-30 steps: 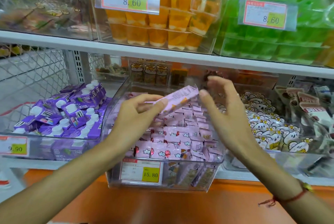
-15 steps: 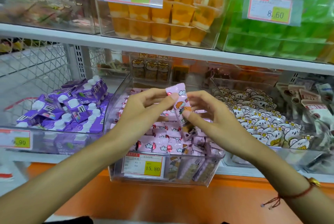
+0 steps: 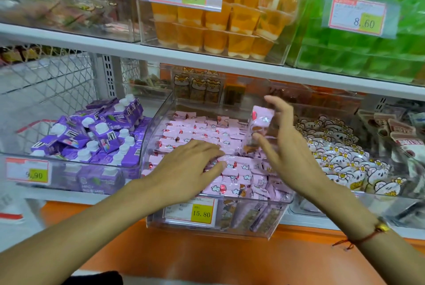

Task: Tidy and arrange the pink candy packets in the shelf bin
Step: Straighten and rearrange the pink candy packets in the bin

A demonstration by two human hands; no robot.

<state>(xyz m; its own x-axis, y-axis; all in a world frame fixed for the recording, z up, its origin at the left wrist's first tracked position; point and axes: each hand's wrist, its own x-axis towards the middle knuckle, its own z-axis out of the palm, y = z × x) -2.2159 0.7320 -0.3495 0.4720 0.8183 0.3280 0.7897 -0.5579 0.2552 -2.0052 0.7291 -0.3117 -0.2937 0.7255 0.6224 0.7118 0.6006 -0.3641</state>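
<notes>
Presently, item one: pink packets (image 3: 207, 137), lying mostly flat in rows in the clear bin (image 3: 207, 227) on the middle shelf, long axes running left to right; the near right corner is looking looser, with several tipped on edge.

Item two: one packet (image 3: 258, 128), standing on end, long axis upright, over the right side of the bin. The right hand (image 3: 289, 151) is holding it, thumb pressing its near lower face and fingers reaching up behind its far right edge; motion blur is hiding the exact fingertip contact. This hand is the nearer one to the loose corner, which is lying just below and nearward of the held packet.

Item three: the left hand (image 3: 190, 165), palm down, fingers straight and spread, is pressing flat on the rows at near centre, gripping nothing.

Judgement: the held packet likely needs turning level before settling among the rows.
</notes>
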